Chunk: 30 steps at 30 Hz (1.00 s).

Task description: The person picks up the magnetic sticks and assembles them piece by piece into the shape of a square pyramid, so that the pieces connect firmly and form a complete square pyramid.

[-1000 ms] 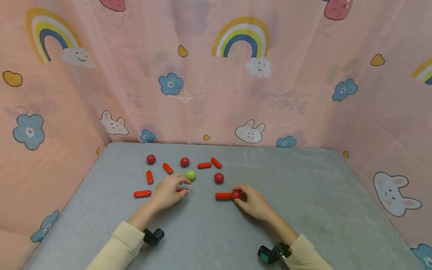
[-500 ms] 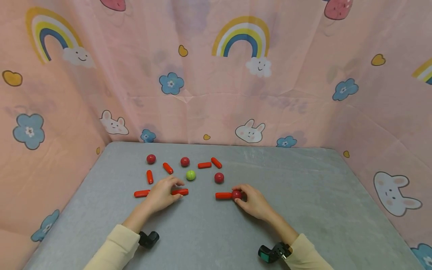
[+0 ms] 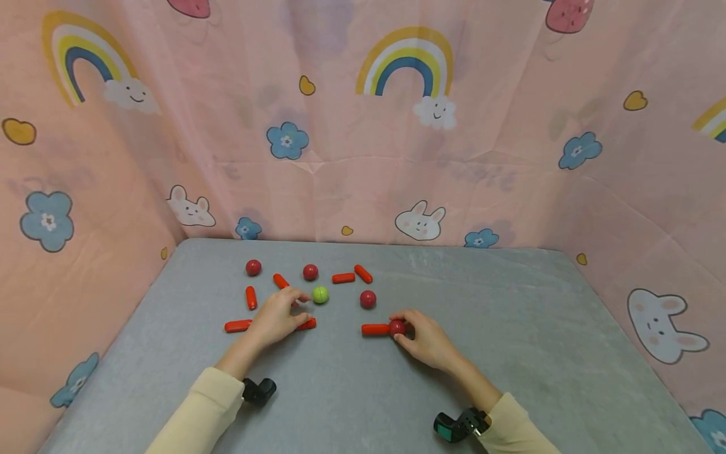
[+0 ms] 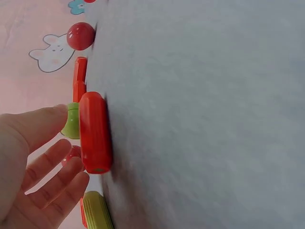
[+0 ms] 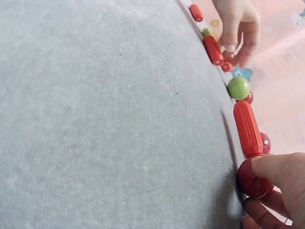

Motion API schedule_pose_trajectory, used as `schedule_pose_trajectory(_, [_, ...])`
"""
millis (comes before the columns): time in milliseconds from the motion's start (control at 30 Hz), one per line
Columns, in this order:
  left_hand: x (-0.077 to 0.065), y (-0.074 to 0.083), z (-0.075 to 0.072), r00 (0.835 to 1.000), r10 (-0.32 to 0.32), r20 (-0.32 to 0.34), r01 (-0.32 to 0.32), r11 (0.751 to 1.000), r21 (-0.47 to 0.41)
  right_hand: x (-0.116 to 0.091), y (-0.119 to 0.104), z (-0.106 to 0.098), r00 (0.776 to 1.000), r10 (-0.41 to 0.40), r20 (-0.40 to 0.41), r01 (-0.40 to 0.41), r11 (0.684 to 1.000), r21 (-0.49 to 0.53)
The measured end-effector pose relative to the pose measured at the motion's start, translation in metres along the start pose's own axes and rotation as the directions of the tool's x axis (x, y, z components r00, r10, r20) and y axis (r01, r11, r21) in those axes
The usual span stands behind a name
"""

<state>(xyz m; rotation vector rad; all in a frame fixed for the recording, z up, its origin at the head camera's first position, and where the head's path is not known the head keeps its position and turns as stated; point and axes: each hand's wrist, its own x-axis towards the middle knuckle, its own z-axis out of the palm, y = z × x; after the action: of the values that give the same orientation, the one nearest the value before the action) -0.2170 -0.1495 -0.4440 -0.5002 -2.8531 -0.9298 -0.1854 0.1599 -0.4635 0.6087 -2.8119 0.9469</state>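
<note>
My right hand [image 3: 426,341] pinches a dark red ball [image 3: 397,328] between thumb and fingers. A red ribbed stick [image 3: 374,330] lies end-on against that ball, also visible in the right wrist view. The left hand [image 3: 276,316] hovers with loosely bent, parted fingers over another red stick [image 3: 309,323]. In the left wrist view, nothing sits between its fingers, and the thumb overlaps the view of a green ball [image 4: 72,122] behind the red stick [image 4: 96,138]. A yellow-green stick [image 4: 97,210] lies near this hand; the hand hides it in the head view.
Dark red balls [image 3: 253,268] and short red sticks [image 3: 343,278] lie scattered farther back on the grey table [image 3: 482,290]. A longer red stick [image 3: 237,326] lies left of the left hand. Pink patterned cloth [image 3: 340,189] encloses the back and sides.
The left hand drew back leftward from the green ball, uncovering the red stick, then shifted slightly right and away from me. The right hand, its ball and stick stayed still.
</note>
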Motion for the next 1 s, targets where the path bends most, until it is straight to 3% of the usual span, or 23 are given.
schedule_pose_trajectory(367, [0.02, 0.005, 0.004, 0.995, -0.095, -0.006, 0.094, 0.992, -0.08, 0.001, 0.001, 0.0, 1.0, -0.024, 0.016, 0.024, 1.0, -0.01])
schedule_pose_trajectory(767, [0.03, 0.008, 0.018, 0.997, -0.082, -0.013, 0.081, 0.994, -0.079, 0.001, 0.001, 0.0, 0.999, -0.025, 0.022, 0.025, 1.0, 0.001])
schedule_pose_trajectory(1000, [0.033, 0.01, 0.023, 0.997, -0.075, -0.012, 0.074, 0.997, -0.031, 0.001, 0.001, -0.001, 0.999, -0.036, 0.018, 0.036, 0.999, -0.002])
